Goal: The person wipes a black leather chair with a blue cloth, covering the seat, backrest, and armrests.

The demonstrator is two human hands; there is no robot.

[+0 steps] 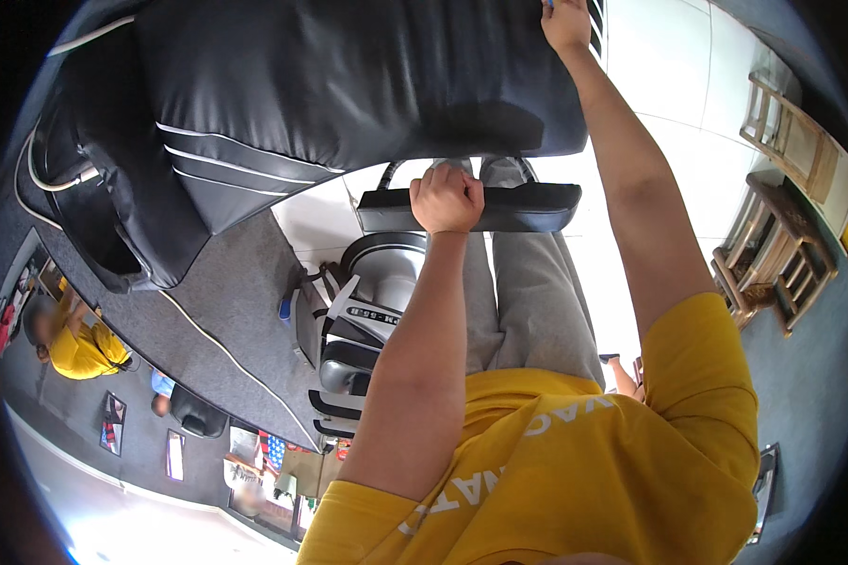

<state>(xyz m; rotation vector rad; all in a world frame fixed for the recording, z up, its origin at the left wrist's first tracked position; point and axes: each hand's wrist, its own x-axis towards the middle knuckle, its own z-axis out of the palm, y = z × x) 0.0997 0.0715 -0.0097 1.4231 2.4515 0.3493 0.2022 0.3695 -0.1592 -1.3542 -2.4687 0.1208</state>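
My left hand (pixel 445 198) is closed over a narrow black padded armrest (pixel 530 206), which lies across the front of my grey trousers. Black upholstery of a large reclining chair (pixel 353 78), with white piping at one side, stretches beyond the armrest. My right arm is extended along the chair's right edge. At the top of the picture my right hand (pixel 567 25) is partly cut off by the frame. A bit of a small blue item (pixel 550 3) shows at its fingertips; most of it is hidden.
Wooden chairs (pixel 770 247) stand at the right on white tiles (pixel 668 67). Silver-and-black equipment (pixel 367 311) is close at my left. A pale cable (pixel 219 342) crosses the grey surface. Another person in yellow (pixel 85 349) is at far left.
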